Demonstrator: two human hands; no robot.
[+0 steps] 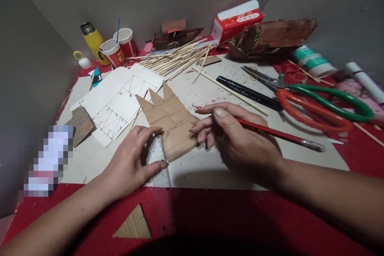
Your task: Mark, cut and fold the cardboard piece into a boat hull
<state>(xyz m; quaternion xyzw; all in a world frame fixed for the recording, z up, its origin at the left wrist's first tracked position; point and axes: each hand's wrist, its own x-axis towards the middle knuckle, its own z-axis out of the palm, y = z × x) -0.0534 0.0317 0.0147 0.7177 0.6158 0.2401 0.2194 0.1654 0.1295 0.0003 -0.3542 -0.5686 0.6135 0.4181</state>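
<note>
Cardboard (pixel 177 128) is lying on the white board (pixel 318 158), its 3 pointed tips aiming away from the person and its plain end sitting between the 2 hands. The left hand (pixel 129 160) is curving in from the left, thumb and index finger spread apart, their tips reaching the card's left edge; its other fingers are mostly hiding, so I can't tell how they're lying. A clear ruler (pixel 156 158) is showing beneath that hand, beside the card. The right hand (pixel 240 140) is pinching a red pencil (pixel 270 130) between thumb and index finger, while its lower fingers are curling in near the card's right edge. The pencil's point is hovering by that edge, and I can't tell if it's touching.

To my eye, the person is measuring or marking the card. A pencil line here would be calling for a steady left hand, the ruler sitting straight on the card and the point coming down onto its surface. Behind the card, a sheet (pixel 120 98) is showing drawn triangles, and 1 cardboard triangle (pixel 135 224) is lying nearer the person.
</note>
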